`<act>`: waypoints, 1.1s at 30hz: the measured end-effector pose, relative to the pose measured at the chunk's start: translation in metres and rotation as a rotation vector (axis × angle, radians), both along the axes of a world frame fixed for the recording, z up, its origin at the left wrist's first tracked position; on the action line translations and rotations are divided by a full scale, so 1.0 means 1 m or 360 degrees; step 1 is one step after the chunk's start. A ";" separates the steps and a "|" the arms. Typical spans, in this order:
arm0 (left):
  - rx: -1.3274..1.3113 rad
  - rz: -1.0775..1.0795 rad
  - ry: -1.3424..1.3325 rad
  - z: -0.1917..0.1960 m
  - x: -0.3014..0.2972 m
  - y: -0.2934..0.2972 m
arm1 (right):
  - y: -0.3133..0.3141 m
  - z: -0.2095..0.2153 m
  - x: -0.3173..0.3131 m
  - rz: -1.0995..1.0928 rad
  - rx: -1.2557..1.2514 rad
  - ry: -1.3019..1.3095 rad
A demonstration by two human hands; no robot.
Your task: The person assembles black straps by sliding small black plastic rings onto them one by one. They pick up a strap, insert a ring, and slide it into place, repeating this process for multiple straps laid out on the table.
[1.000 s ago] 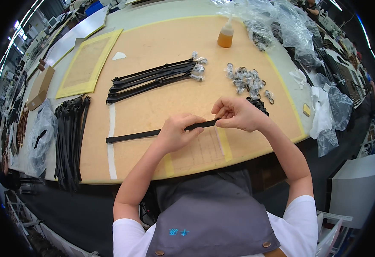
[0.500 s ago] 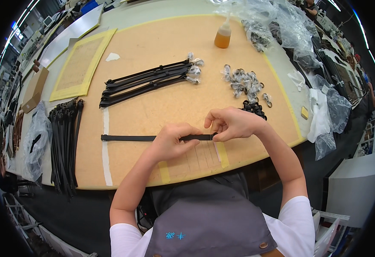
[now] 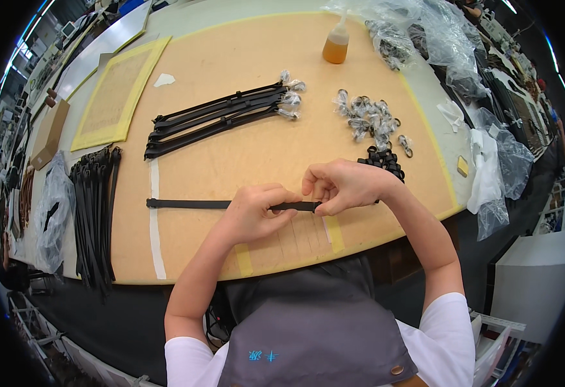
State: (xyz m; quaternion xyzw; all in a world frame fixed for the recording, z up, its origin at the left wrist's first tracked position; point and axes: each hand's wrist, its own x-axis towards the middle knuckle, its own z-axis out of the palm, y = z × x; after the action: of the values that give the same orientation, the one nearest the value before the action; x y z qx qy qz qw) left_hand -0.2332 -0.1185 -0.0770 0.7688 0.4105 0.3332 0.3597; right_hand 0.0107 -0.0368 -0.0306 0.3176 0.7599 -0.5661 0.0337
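A black strap [image 3: 192, 204] lies across the near part of the table, running left to right. My left hand [image 3: 260, 209] is closed on it right of its middle, thumb and fingers around the strap. With thumb and fingertips, my right hand [image 3: 347, 186] pinches the strap's right end, where a small dark piece shows; the fingers partly hide it. Just beyond my right hand sits a pile of small black loops [image 3: 380, 159]. Behind that are several metal clasps in clear wrapping [image 3: 371, 119]. Farther back, several black straps with wrapped ends [image 3: 221, 116] lie side by side.
A bundle of black straps [image 3: 94, 213] hangs over the table's left edge, beside a plastic bag [image 3: 51, 216] and a cardboard box [image 3: 49, 134]. A bottle of amber liquid [image 3: 336, 45] stands at the back. Plastic bags [image 3: 437, 39] crowd the far right; a yellow block [image 3: 462, 167] lies at right.
The whole view has shifted slightly. Both hands keep their hold on the strap, and the right fingertips have shifted only a little at its right end.
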 end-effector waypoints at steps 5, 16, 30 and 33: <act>-0.0017 -0.0018 -0.0005 0.001 0.005 -0.001 | 0.003 -0.008 -0.006 -0.0077 -0.0040 0.0159; 0.0052 -0.0019 0.0166 -0.010 0.016 -0.004 | -0.018 -0.029 -0.006 -0.0492 -0.0067 0.0490; -0.0142 0.0055 -0.0152 -0.001 0.006 0.001 | 0.064 -0.052 0.181 -0.1354 0.0485 -0.0601; -0.0296 0.0084 -0.0210 -0.002 0.001 0.000 | 0.058 -0.059 0.184 -0.1587 0.0360 -0.0142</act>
State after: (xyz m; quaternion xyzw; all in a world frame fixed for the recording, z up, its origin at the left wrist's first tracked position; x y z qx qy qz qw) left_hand -0.2321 -0.1188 -0.0794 0.6975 0.4352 0.3528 0.4468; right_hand 0.1950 0.0215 -0.0895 0.6668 0.5705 -0.4135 -0.2427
